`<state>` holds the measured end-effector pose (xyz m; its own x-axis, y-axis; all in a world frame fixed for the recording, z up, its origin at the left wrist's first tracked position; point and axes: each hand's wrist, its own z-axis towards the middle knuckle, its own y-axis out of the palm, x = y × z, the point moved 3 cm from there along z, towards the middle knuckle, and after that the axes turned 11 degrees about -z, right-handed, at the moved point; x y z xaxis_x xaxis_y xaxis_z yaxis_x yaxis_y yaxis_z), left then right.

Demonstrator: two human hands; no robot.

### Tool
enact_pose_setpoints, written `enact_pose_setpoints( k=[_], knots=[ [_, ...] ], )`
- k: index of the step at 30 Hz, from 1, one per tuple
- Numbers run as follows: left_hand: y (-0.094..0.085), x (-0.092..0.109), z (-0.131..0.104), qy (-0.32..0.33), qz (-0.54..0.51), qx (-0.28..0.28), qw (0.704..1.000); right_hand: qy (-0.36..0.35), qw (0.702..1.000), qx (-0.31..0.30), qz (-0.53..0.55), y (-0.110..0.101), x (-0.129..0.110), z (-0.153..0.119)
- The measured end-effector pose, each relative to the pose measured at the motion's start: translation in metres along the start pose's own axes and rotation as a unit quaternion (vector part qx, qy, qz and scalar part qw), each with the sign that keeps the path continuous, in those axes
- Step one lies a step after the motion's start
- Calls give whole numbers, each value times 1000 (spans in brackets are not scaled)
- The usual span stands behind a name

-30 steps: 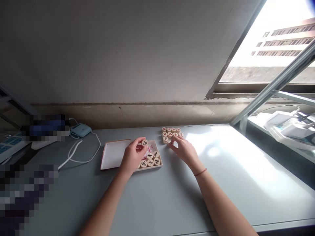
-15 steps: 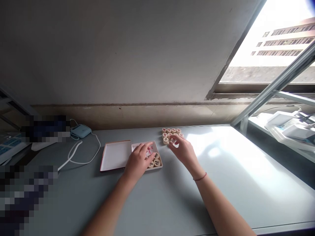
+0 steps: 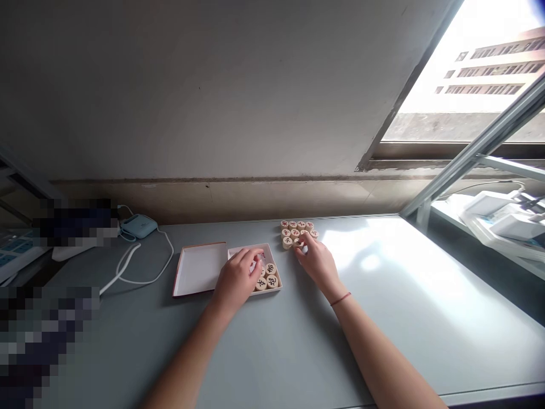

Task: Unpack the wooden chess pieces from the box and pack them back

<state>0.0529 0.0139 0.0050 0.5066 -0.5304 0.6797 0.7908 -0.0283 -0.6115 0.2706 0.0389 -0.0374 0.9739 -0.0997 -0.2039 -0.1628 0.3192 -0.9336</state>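
Observation:
Round wooden Chinese chess pieces (image 3: pixel 295 232) with red and black characters stand in rows on the desk. At their front row my right hand (image 3: pixel 317 260) pinches one black-marked piece (image 3: pixel 297 243) between thumb and fingers, beside another black-marked piece (image 3: pixel 287 243). My left hand (image 3: pixel 238 276) is over the shallow white box (image 3: pixel 276 288), its thumb and fingertips drawn close together. What lies between them, if anything, is hidden. Larger black-marked pieces (image 3: pixel 271 281) lie in the box's right part. The hand covers much of the box's left part.
The box's lid (image 3: pixel 200 270) lies inside-up at the left, against the box. A blue device (image 3: pixel 139 226) with a white cable (image 3: pixel 172 250) is farther left. The grey desk (image 3: pixel 272 346) ends at the wall behind; a metal frame (image 3: pixel 451 184) rises at the right.
My right hand has shifted slightly, its fingers now at a front-row piece. My left thumb has drawn in toward the fingers, uncovering more of the pieces in the box.

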Motion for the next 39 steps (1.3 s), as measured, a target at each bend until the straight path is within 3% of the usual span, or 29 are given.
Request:
enact_pose_setpoints(
  k=[4, 8, 13, 16, 21, 25, 28, 31, 36, 39],
  knots=[
    [2, -3, 0, -15, 24, -19, 999, -3, 999, 30, 17, -3, 0, 1],
    [5, -6, -3, -46, 91, -47, 994, -26, 994, 71, 73, -21, -14, -5],
    [10, -4, -7, -74, 159, -95, 980, -87, 974, -53, 204, -37, -47, -18],
    [11, -2, -7, -77, 161, -94, 980, -96, 968, -83, 215, -38, -55, -22],
    [9, -2, -6, -100, 97, -96, 986, -93, 973, -71, 200, -37, -50, -20],
    [2, -2, -1, -126, -4, -34, 991, -179, 960, -19, 214, -41, -57, -23],
    [-1, -4, 1, -175, -158, 14, 972, -248, 944, 19, 217, -42, -66, -29],
    [0, -5, 2, -200, -257, 24, 945, -270, 937, 46, 215, -42, -71, -34],
    [5, -9, 1, -203, -305, 15, 930, -291, 927, 88, 219, -43, -76, -36],
    [5, -12, 1, -214, -298, 43, 929, -275, 934, 102, 204, -46, -70, -30]
  ],
)
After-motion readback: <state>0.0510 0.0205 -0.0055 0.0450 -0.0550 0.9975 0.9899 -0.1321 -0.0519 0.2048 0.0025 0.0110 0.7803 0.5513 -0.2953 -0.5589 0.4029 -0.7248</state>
